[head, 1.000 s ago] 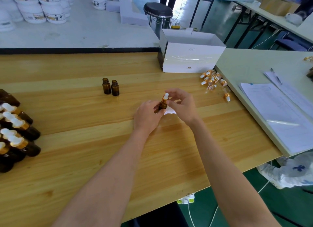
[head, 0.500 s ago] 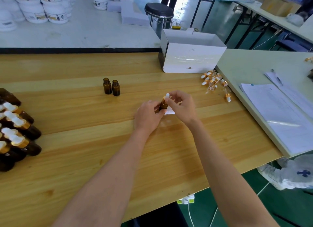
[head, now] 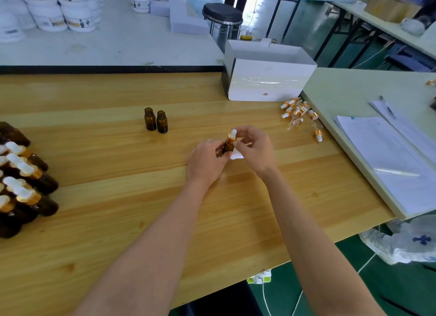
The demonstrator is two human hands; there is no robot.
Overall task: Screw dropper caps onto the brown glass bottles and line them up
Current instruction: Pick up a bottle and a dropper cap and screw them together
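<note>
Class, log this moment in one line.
step: capping | left hand: holds brown glass bottle | right hand: pinches gold-collared white dropper cap

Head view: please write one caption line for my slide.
Left hand holds a brown bottle while right hand pinches its dropper cap; two uncapped bottles stand farther back.

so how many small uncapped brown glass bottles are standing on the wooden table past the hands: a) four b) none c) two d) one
c: two uncapped brown glass bottles stand side by side on the wooden table; the third brown bottle, gripped by the left hand, carries a white-bulbed gold dropper cap pinched by the right hand.
</note>
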